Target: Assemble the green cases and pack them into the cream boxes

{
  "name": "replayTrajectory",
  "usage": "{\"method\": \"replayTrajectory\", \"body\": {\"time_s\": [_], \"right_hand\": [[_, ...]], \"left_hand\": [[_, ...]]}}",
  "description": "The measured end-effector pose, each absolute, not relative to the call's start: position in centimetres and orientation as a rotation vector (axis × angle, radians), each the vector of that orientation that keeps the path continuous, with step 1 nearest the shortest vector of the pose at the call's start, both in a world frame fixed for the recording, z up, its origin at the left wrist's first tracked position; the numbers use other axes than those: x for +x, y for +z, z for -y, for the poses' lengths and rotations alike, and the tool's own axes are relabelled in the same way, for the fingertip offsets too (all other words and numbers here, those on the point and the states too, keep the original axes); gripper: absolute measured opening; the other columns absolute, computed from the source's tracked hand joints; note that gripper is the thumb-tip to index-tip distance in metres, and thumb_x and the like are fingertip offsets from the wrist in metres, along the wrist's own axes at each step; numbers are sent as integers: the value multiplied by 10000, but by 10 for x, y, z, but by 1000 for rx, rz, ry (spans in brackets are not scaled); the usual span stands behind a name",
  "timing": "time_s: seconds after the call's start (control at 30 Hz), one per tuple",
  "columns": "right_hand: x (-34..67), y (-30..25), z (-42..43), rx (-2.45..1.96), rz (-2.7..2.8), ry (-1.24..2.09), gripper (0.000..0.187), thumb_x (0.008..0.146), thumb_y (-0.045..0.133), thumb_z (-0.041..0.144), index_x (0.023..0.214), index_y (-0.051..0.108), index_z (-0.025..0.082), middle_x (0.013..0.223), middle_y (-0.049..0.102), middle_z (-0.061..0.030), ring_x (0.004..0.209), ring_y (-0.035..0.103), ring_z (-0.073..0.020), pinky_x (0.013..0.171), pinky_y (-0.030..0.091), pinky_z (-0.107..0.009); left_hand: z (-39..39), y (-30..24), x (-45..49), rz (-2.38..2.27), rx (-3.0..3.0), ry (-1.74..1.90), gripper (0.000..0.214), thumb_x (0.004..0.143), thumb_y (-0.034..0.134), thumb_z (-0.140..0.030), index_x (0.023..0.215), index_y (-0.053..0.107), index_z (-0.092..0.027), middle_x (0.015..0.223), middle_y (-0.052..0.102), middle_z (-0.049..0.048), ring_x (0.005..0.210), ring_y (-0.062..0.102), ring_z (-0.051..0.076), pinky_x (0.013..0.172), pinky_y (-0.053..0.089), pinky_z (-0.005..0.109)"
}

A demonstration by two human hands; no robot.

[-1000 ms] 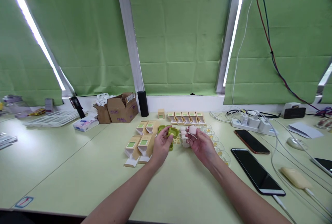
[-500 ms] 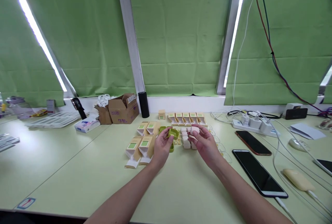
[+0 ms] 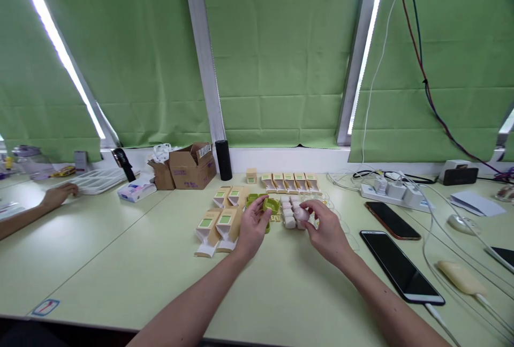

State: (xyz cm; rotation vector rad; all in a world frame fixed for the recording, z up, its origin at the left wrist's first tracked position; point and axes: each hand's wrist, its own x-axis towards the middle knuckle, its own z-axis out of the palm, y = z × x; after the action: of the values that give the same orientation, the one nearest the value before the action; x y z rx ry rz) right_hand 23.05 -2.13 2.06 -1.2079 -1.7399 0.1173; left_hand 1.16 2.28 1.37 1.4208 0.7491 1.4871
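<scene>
Between the thumb and fingers of my left hand (image 3: 252, 228) is a small green square holder with a hollow middle (image 3: 272, 206). My right hand (image 3: 327, 233) pinches a small white rounded block (image 3: 301, 215), just above rows of similar white blocks (image 3: 289, 221). Other green holders (image 3: 252, 197) lie behind my left hand, partly hidden. Small yellow pieces (image 3: 275, 218) rest between the holders and the blocks. Left of my left hand stand several open small cartons (image 3: 207, 232) with green labels. A row of open cartons (image 3: 289, 181) lines the back.
One more small carton (image 3: 251, 176) and a black cylinder (image 3: 223, 160) stand at the back. Left are a cardboard box (image 3: 193, 167), a tissue pack (image 3: 137, 190) and another person's hand (image 3: 61, 195). Right are phones (image 3: 401, 266), a power strip (image 3: 393, 195) and loose cables.
Another person's hand and forearm have come in at the far left. My right hand has turned and lowered the white block slightly. My left hand still holds the green holder.
</scene>
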Motion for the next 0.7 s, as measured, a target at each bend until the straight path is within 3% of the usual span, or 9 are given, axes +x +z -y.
{"method": "replayTrajectory", "body": {"time_s": [0.1,0.23,0.37,0.53,0.7], "right_hand": [[233,15,23,-1291,1891,7,366,809,557,16,1093,636,233,1164,675,-76,1058,644,-261,869,508,-386],[232,16,28,-1466,2049,-112,365,780,571,-27,1016,671,233,1095,679,-59,944,652,-235,771,461,-332],[230,20,32,-1597,2184,-268,306,755,615,-9,921,704,232,960,713,-47,942,627,-255,769,378,-347],[228,23,33,-1692,2236,-330,241,799,588,18,891,707,206,954,747,-69,977,608,-262,782,331,-364],[227,26,33,-1741,2282,-337,247,759,592,-7,842,695,202,944,761,-74,970,590,-260,778,301,-362]], "left_hand": [[-25,11,11,-749,1412,1485,518,857,817,-422,1299,674,-193,1324,711,136,1261,651,257,1093,522,380],[-25,10,11,-750,1425,1477,527,866,807,-428,1314,667,-190,1336,705,143,1263,652,264,1103,519,397],[-24,11,11,-754,1449,1475,515,866,806,-426,1306,672,-194,1317,715,135,1248,659,263,1107,513,399],[-24,9,11,-770,1470,1451,540,880,784,-455,1328,649,-187,1362,690,146,1274,646,275,1127,499,424],[-25,7,11,-769,1483,1444,546,888,774,-456,1342,640,-185,1358,690,153,1266,649,280,1118,504,433]]}}
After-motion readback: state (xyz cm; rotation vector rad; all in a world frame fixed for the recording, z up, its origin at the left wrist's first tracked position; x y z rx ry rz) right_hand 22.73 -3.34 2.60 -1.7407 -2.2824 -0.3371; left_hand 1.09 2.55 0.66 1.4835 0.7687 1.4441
